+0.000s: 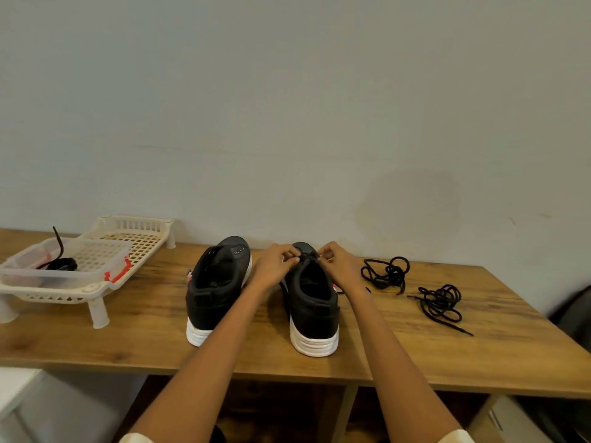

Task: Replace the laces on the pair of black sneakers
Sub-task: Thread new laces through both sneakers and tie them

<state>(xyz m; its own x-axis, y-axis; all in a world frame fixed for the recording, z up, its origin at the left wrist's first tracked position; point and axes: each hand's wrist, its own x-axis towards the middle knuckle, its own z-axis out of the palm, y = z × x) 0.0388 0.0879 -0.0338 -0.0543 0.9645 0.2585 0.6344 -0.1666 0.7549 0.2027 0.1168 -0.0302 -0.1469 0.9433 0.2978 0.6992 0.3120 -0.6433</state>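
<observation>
- I saw both sneakers standing heels toward me in the middle of the table (153, 334), toes pointing at the back edge by the wall.
- The left sneaker (215, 290) stood alone, its eyelets bare, with no hand on it.
- The right sneaker (312, 306) stood just beside it, and both hands met over its toe end.
- My left hand (275, 265) had its fingers curled and bunched together, pinching a black lace (307, 257) at the front eyelets.
- My right hand (338, 263) mirrored it, fingers curled and pinching the same lace from the other side.
- The hands hid the toe lacing, so I could not tell how far the lace was threaded.
- Two loose black laces lay toward the right edge: one tangle (386, 274) nearer the back edge, another (440, 304) nearer the front, apart from each other.
- At the left edge stood a cream slatted rack (137, 233) on short legs, carrying a clear tub (64, 276) with red clips.
- A dark coiled lace (60, 263) sat inside that tub, one end sticking up.
</observation>
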